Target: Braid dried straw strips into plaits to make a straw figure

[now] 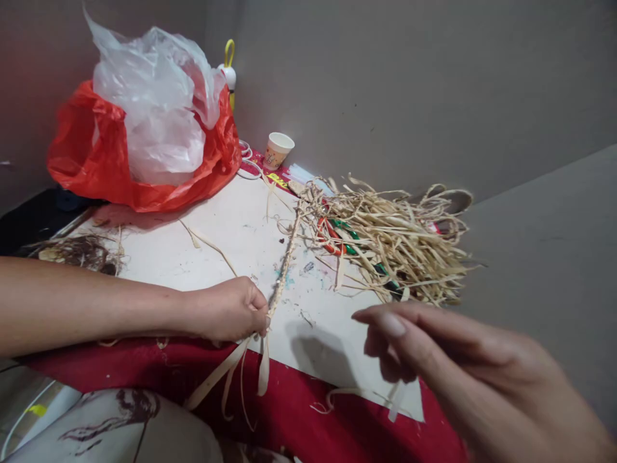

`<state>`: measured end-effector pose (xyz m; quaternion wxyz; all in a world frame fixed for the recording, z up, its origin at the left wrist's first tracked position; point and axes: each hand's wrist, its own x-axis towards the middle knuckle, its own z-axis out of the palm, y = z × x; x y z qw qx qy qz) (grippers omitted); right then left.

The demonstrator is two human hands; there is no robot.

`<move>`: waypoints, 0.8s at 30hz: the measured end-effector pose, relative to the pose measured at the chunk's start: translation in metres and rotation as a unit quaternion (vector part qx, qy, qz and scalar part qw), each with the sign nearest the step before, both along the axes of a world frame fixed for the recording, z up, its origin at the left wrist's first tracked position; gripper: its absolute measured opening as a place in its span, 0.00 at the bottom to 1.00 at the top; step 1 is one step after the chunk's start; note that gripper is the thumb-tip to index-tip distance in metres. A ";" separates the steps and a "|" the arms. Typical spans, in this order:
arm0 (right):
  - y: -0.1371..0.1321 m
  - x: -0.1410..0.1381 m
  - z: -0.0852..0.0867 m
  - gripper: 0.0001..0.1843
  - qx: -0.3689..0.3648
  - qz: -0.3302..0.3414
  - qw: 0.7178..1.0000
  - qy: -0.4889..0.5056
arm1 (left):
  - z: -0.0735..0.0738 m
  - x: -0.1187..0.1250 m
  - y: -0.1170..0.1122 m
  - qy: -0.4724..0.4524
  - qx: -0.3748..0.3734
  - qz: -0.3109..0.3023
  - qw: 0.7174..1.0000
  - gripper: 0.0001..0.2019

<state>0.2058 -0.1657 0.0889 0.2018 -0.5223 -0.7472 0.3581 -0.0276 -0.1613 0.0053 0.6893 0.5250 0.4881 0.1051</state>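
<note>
My left hand [230,308] is closed, pinching the near end of a braided straw cord [285,260] that runs away across the white board [226,231]. Several loose flat strips [226,373] hang from the pinch over the red cloth [299,411]. My right hand [448,360] is raised close to the camera at the lower right, fingers loosely curled; a thin pale strip [359,393] lies below the fingers, and I cannot make out whether they hold it.
A heap of loose straw strips [400,238] lies at the board's far right over red and green items. A red and clear plastic bag [144,128] stands back left, a paper cup [278,150] beside the grey wall. Dark fibre clump [81,251] at left.
</note>
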 end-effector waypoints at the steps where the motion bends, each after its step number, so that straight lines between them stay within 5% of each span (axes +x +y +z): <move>1: 0.009 0.004 0.002 0.12 0.016 -0.001 1.000 -0.014 | 0.000 -0.001 0.001 0.001 -0.006 -0.002 1.000 0.07; 9: 0.084 0.001 -0.015 0.17 0.045 -0.091 0.994 -0.049 | 0.000 0.002 0.006 -0.029 -0.013 0.014 0.999 0.05; 15: 0.128 -0.011 -0.060 0.15 0.048 -0.069 0.996 -0.029 | -0.001 0.012 0.011 -0.028 -0.010 0.039 0.999 0.05; 19: 0.153 -0.011 -0.085 0.19 0.125 -0.050 0.988 -0.075 | 0.002 0.012 0.014 -0.008 0.022 0.037 0.999 0.05; 24: 0.179 -0.027 -0.085 0.17 0.161 -0.065 0.974 -0.145 | 0.003 0.009 0.013 0.020 0.097 0.013 0.995 0.06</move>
